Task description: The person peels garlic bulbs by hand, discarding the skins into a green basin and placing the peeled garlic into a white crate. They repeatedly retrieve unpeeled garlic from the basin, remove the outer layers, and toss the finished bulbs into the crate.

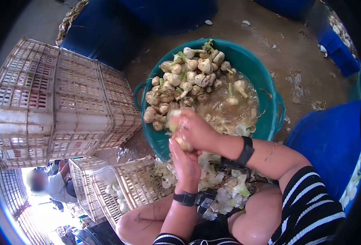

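Note:
My left hand (185, 165) is cupped palm up over the near side of a green tub, its fingers closed around a garlic bulb (183, 143). Directly above it, my right hand (196, 130) is closed, pressed close to the same bulb. A blurred, pale green and white piece of garlic skin (174, 121) shows at its fingers. Beyond both hands, a heap of garlic bulbs (190, 75) with stubby green stalks fills the far left of the green tub (264, 77). Cloudy water (219, 110) with loose skins lies at the tub's right.
Stacked white plastic crates (80, 87) stand at the left, with another crate (141, 181) nearer me. Peeled skins (233, 190) pile up between my legs and the tub. Blue barrels (325, 134) flank the wet floor (299, 81). Another person (60, 183) is at far lower left.

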`<action>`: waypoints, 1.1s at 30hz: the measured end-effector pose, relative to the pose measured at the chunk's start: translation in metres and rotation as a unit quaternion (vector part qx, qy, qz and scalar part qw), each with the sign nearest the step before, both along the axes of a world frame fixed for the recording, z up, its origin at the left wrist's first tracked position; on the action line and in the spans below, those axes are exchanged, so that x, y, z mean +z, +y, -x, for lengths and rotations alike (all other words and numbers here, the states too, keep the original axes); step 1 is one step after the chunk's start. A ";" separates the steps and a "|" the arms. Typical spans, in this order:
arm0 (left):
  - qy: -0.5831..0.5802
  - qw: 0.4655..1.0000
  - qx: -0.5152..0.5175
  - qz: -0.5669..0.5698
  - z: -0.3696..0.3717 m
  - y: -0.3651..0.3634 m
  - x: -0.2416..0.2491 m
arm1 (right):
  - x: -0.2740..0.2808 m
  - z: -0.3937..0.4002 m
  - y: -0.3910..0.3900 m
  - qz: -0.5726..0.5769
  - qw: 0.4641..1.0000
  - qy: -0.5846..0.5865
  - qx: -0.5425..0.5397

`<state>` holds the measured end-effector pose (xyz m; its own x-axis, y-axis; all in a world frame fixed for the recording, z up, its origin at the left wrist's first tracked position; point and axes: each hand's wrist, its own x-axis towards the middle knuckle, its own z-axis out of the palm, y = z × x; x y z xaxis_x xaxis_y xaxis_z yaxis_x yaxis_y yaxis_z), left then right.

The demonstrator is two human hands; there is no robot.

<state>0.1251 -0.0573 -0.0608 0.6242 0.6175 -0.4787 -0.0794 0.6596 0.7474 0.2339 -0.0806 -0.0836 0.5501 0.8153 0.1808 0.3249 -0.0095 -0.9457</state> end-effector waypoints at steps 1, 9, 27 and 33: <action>0.076 0.996 0.027 -0.049 0.003 0.009 -0.002 | 0.007 0.003 -0.009 -0.004 0.982 -0.186 0.039; 0.297 0.940 -0.077 -0.151 0.044 0.038 -0.003 | -0.003 0.028 -0.024 0.034 0.919 -0.330 0.214; 0.188 0.612 -0.319 -0.699 0.055 0.043 0.014 | -0.012 0.011 -0.013 0.130 0.753 0.635 0.108; 0.000 0.997 -0.020 -0.073 0.049 0.038 -0.007 | 0.013 0.025 -0.027 -0.001 0.698 0.683 0.217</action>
